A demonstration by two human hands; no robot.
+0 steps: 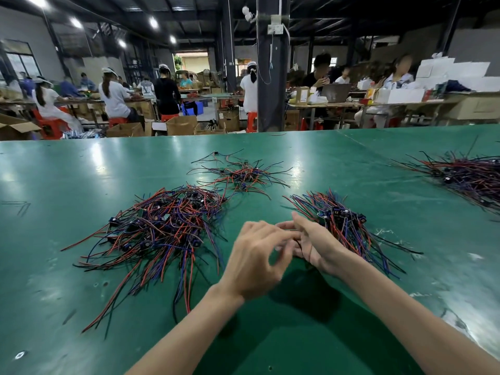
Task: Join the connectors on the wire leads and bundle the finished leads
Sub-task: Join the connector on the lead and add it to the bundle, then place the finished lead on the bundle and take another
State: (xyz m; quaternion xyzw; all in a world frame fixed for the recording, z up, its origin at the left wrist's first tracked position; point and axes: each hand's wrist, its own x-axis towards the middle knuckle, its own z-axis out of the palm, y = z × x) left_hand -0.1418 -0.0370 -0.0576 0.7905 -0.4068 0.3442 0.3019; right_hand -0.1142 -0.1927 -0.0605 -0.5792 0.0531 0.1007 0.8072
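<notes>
My left hand (257, 258) and my right hand (313, 244) meet above the green table (297, 334), between two heaps of leads. The left hand is blurred, its fingers curled, thumb and forefinger pinched together at a thin dark wire lead (299, 243). That lead runs across the palm of my right hand, which faces left with loosely extended fingers touching the left fingertips. A big loose pile of red, blue and black wire leads (162, 228) with small dark connectors lies left of the hands. A tighter heap of leads (343, 226) lies just right of my right hand.
A smaller scatter of leads (240, 174) lies farther back at centre. Another heap of leads (470, 177) sits at the far right edge. Beyond the table's far edge stands a dark pillar (272, 77), with cardboard boxes, red stools and seated people at other benches.
</notes>
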